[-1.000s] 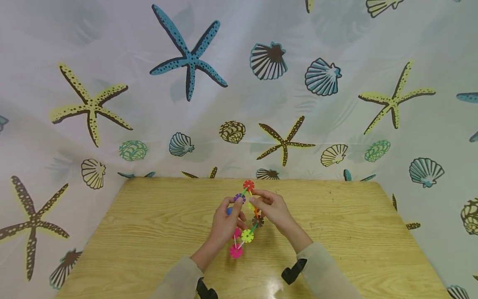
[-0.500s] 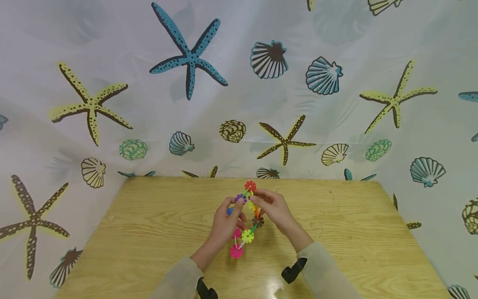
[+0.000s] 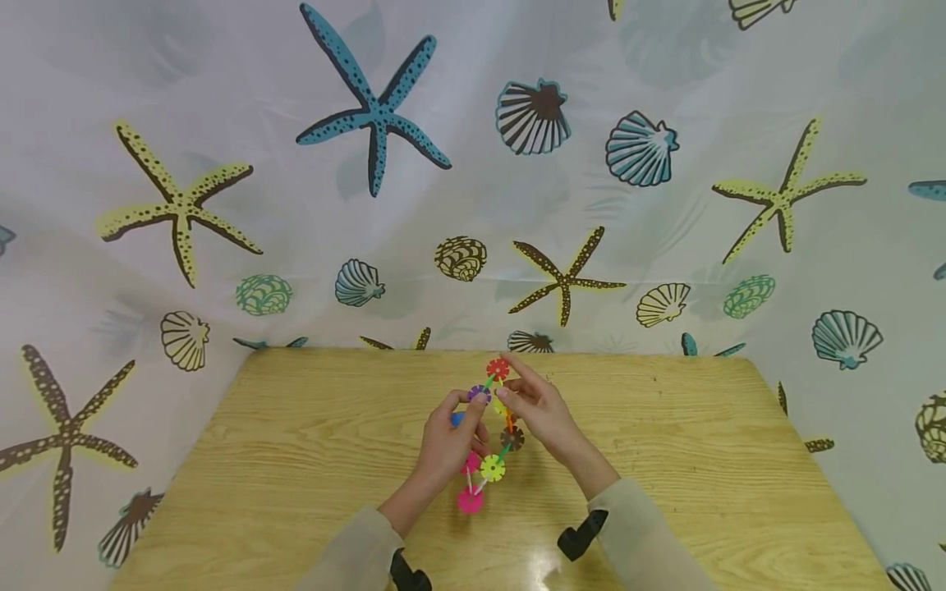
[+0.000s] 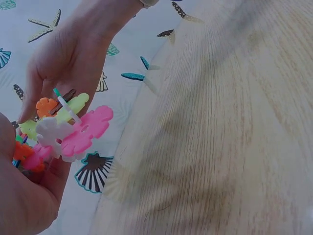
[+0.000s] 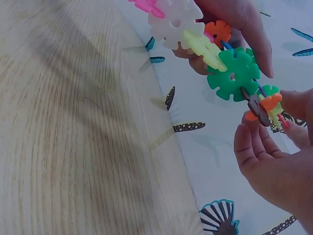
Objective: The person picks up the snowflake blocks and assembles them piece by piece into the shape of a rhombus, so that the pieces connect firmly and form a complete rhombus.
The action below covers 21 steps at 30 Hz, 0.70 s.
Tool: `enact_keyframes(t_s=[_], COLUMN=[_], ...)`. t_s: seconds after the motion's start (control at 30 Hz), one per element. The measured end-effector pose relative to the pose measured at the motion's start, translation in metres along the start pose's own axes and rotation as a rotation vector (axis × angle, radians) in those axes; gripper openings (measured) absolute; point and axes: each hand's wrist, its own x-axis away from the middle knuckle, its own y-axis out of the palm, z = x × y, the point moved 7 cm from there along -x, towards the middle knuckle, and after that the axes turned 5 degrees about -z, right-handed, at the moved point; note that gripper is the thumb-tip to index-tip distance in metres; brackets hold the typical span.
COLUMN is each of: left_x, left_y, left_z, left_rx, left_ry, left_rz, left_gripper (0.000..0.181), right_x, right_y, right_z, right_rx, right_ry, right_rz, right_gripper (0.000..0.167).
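Both hands hold a looped chain of slotted plastic discs above the table. My left hand (image 3: 446, 439) pinches it at the purple disc (image 3: 474, 393), and a blue disc (image 3: 457, 419) shows between its fingers. At the far tip is a red disc (image 3: 498, 369). My right hand (image 3: 548, 417) has its thumb at the chain's right side, by the orange and yellow discs, its index finger stretched toward the red one. Lower down hang a brown disc (image 3: 512, 438), a yellow disc (image 3: 493, 468) and a pink disc (image 3: 470, 499). A green disc (image 5: 233, 76) faces the right wrist view.
The wooden table (image 3: 325, 460) lies beneath the hands. A white cloth (image 3: 443, 205) printed with starfish and shells hangs behind it and at both sides. Black straps (image 3: 581, 535) sit on the light sleeves (image 3: 650, 538).
My right index finger has straightened and lifted up beside the red disc. The chain and left hand have shifted very slightly to the right.
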Motion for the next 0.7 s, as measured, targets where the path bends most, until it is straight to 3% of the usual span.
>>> enact_keyframes(t_s=[0.37, 0.53, 0.7], left_x=[0.0001, -0.0004, -0.003], left_y=[0.0043, 0.0049, 0.0067], left_z=[0.0025, 0.0031, 0.0002], left_rx=[0.02, 0.011, 0.018], left_ry=[0.031, 0.022, -0.013], left_rz=[-0.003, -0.001, -0.045], left_gripper=[0.036, 0.034, 0.035], right_x=[-0.0006, -0.0015, -0.0024], right_y=[-0.0002, -0.0009, -0.0036], right_z=[0.0, 0.0011, 0.0062], right_rx=[0.035, 0.04, 0.042], right_ry=[-0.049, -0.043, 0.0], right_rz=[0.047, 0.048, 0.03], right_gripper=[0.055, 0.055, 0.055])
